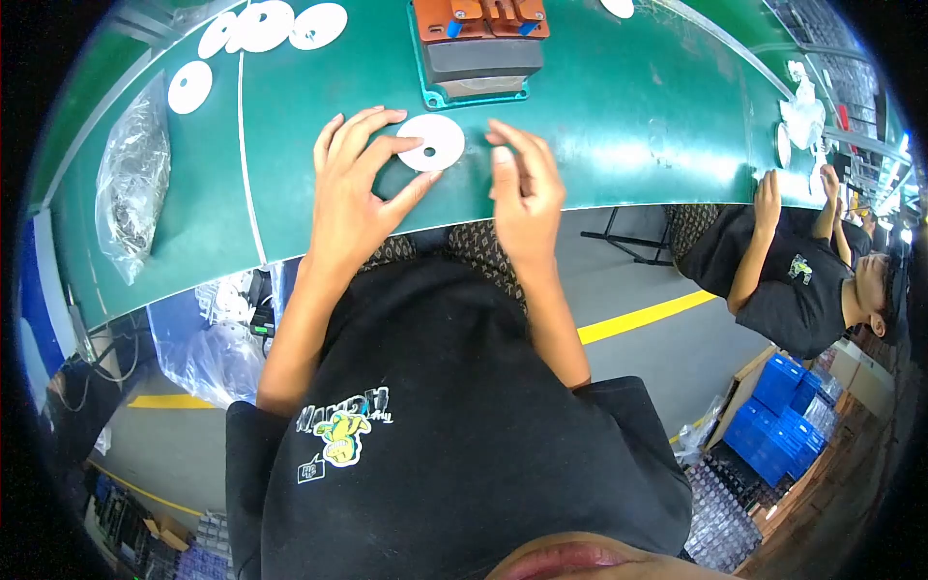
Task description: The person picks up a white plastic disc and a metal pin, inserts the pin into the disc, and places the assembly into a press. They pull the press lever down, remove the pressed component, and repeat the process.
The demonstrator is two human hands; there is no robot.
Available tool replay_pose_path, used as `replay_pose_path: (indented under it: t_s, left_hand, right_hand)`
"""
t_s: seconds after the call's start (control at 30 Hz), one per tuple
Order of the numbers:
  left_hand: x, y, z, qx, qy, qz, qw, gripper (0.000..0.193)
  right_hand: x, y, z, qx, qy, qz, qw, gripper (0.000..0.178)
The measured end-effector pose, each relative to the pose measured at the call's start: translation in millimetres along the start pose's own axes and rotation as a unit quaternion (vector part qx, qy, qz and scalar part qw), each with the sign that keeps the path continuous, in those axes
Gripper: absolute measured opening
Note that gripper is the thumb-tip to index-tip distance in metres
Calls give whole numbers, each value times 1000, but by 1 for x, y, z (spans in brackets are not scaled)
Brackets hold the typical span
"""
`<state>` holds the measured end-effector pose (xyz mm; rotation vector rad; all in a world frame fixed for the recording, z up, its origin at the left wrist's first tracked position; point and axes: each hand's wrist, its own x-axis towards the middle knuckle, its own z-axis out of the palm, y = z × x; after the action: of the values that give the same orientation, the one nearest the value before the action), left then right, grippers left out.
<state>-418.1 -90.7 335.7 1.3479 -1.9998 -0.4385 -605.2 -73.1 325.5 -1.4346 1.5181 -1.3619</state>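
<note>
A flat white disc [447, 135] with a small off-centre hole lies near the table's front edge. My left hand [350, 198] has it between fingers and thumb, with a fingertip on its face and the thumb at its lower edge. To the right of the disc, and apart from it, is my right hand [527, 188]. Its fingers are bent, the thumb stands away from the forefinger, and nothing shows between them. Just beyond the disc stands a fixture [481, 60] with an orange top, a dark grey block and a green base with bolt lugs.
Several more white discs [190, 87] lie at the back left of the green table [638, 145]. A clear plastic bag [135, 188] of small thin parts rests at the left. Below the edge sits a bagged blue bin [193, 338]. Another person [807, 271] works at the right.
</note>
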Motion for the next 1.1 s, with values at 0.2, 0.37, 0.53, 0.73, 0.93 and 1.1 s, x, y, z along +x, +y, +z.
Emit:
replay_pose_path:
  t_s: [0.2,0.37,0.53,0.73,0.93,1.1]
  left_hand:
    - [9,-2,7,-50,-76,119,989,27]
    - [58,34,-8,-31,123,244,961,26]
    - [108,17,14,39,140,251,957,27]
    - [107,41,3,176,50,139,973,54]
    - [113,105,-58,-210,-118,271,932,33]
    - [215,188,-70,-161,284,453,829,28]
  right_hand:
    - [0,14,-14,52,-14,15,998,13]
    - [2,11,-14,51,-8,48,998,12]
    - [0,6,-10,46,-15,39,998,12]
    - [16,7,-13,-203,125,-163,957,45]
    - [80,33,-17,-362,-70,-174,913,114]
    - [77,19,-10,-379,-72,-171,907,114]
